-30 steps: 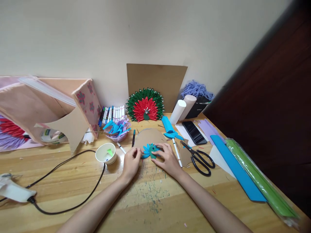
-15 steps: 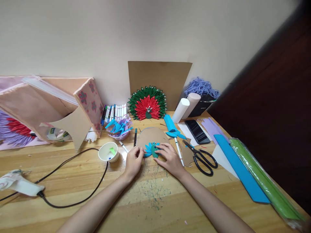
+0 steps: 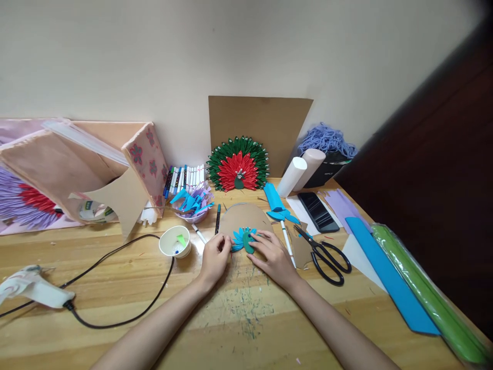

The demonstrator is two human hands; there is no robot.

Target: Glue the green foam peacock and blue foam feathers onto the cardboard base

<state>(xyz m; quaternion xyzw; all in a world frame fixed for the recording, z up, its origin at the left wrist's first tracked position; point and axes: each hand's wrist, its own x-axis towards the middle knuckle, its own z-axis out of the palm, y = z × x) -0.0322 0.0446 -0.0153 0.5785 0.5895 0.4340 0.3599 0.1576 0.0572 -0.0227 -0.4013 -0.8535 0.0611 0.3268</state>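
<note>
A green peacock body (image 3: 249,244) with a blue eye dot lies in front of a fan of pointed blue paper petals (image 3: 239,239). Both rest on a rounded cardboard piece (image 3: 244,216). My right hand (image 3: 272,255) lies over the right side of the peacock, fingers stretched, fingertips touching the green body. At the left edge of the blue petals, my left hand (image 3: 215,257) is closed in a pinch; anything between its fingertips is hidden. A dark marker (image 3: 218,218) and a white marker (image 3: 199,234) lie beyond my left hand.
Scissors (image 3: 327,254), a white marker (image 3: 288,244) and a phone (image 3: 318,211) lie to the right. On the left are a paper cup (image 3: 175,241) and a corded glue gun (image 3: 38,289). A green-and-red peacock (image 3: 238,164) leans on a cardboard sheet (image 3: 260,115) behind.
The whole view has shifted slightly, so the table things appear a little further right. Both hands stay at the peacock in nearly the same pose.
</note>
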